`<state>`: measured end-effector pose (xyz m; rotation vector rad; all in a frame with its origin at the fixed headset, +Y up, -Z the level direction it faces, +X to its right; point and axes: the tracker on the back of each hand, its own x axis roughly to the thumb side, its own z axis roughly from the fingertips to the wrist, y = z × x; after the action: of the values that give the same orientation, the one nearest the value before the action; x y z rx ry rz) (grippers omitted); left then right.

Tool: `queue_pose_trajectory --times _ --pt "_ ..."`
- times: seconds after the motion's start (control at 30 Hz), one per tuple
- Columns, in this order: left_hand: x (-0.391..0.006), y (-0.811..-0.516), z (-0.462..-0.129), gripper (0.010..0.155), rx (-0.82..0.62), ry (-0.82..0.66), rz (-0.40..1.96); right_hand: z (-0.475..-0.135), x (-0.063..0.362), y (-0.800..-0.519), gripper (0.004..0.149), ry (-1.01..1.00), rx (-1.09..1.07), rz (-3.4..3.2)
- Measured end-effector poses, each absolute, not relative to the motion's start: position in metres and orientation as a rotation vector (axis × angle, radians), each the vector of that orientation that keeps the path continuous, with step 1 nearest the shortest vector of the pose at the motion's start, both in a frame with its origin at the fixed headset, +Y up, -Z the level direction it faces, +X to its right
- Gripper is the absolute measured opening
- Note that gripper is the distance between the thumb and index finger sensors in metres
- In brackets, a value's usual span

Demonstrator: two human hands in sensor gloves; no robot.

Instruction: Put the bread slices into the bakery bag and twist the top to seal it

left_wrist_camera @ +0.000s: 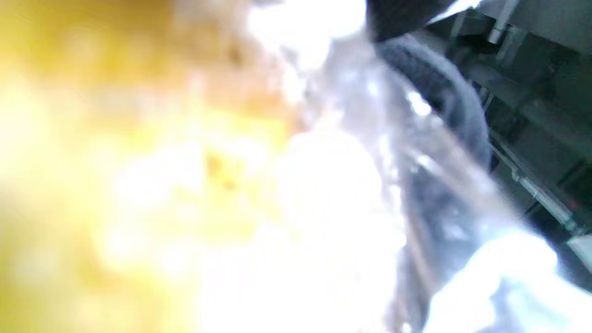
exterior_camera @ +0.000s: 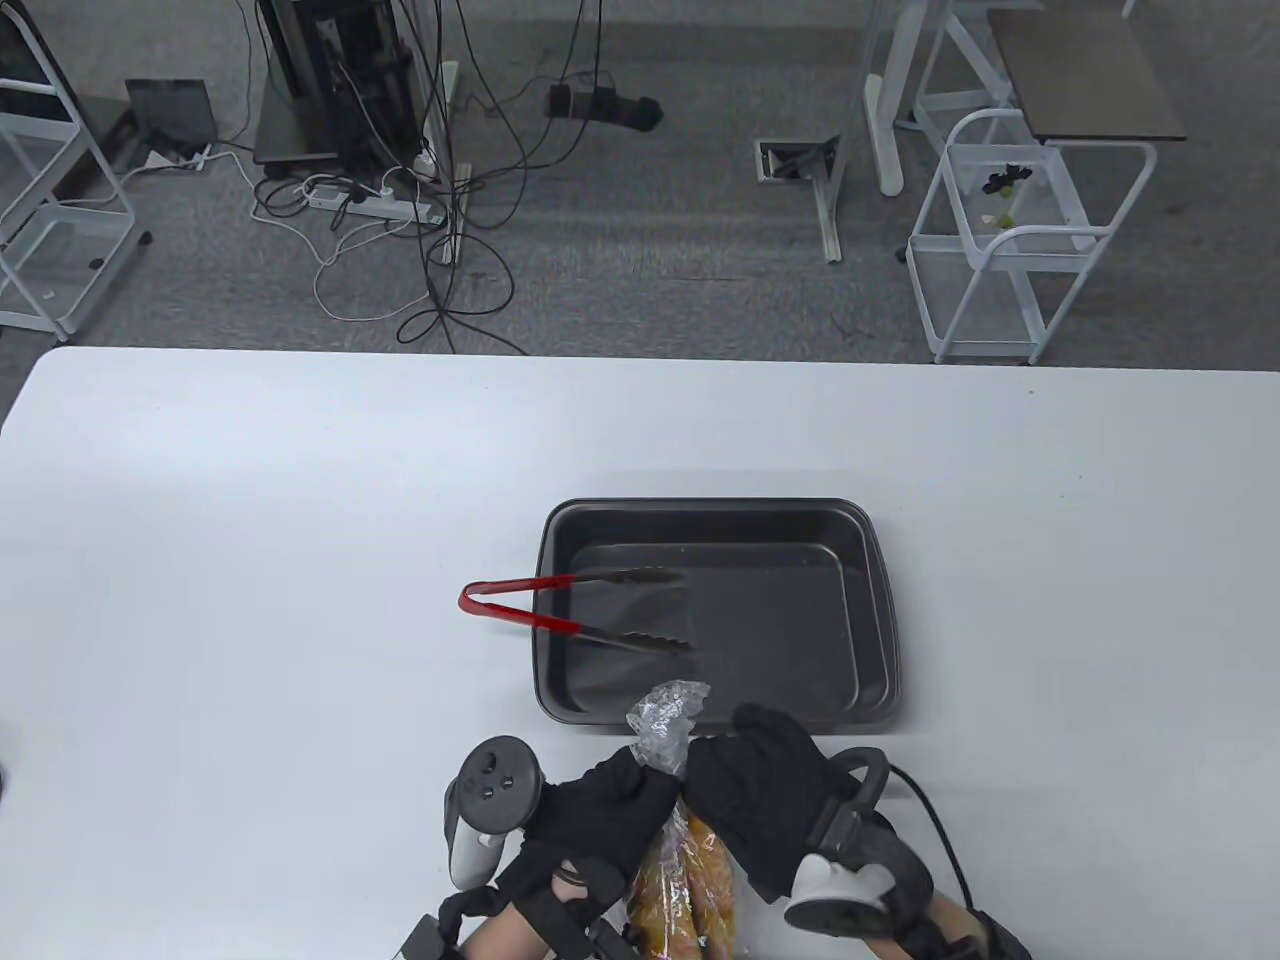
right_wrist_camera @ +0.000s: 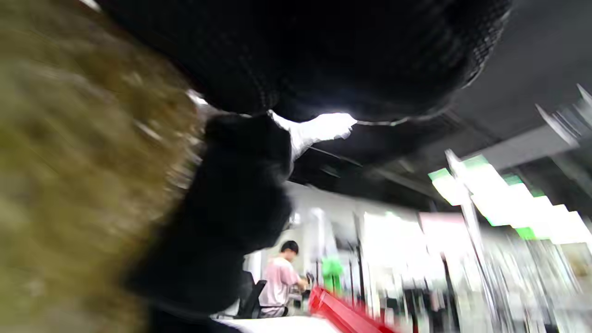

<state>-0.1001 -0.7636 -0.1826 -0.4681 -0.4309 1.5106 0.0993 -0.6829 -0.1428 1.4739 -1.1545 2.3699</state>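
Table view: bakery bag [exterior_camera: 672,800] with bread slices [exterior_camera: 690,885] sits at 6 o'clock of the tray [exterior_camera: 880,600]. Your left hand [exterior_camera: 600,815] and right hand [exterior_camera: 765,800] clamp its neck together, ready for twisting; tongs [exterior_camera: 570,608] parked at 9 o'clock.

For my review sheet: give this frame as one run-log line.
stage: sealing | bread: in bakery bag | left hand, right hand: gripping bag neck | tongs: on baking tray rim
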Motion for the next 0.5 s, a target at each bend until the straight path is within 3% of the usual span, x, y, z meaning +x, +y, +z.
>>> queue_pose_trajectory --times 0.1,0.2,0.27,0.37,0.43,0.5 --pt "-0.097 -0.778 -0.186 0.047 -0.686 -0.446 1.639 -0.130 0.091 -0.687 0.047 -1.493 1.907 2.320" --pt "-0.096 -0.787 -0.189 0.046 -0.792 -0.469 1.671 -0.128 0.091 -0.688 0.046 -1.605 2.073 2.210" --pt "-0.097 -0.785 -0.190 0.046 -0.761 -0.466 1.672 -0.136 0.093 -0.684 0.046 -1.450 1.865 2.331" --pt "-0.105 -0.774 -0.193 0.047 -0.488 -0.444 1.561 -0.152 0.102 -0.679 0.050 -1.086 1.456 2.406" --pt "-0.114 -0.765 -0.191 0.047 -0.285 -0.356 1.428 -0.167 0.108 -0.673 0.061 -0.761 1.155 2.510" --pt "-0.118 -0.760 -0.189 0.047 -0.190 -0.339 1.351 -0.176 0.114 -0.676 0.068 -0.371 0.967 2.522"
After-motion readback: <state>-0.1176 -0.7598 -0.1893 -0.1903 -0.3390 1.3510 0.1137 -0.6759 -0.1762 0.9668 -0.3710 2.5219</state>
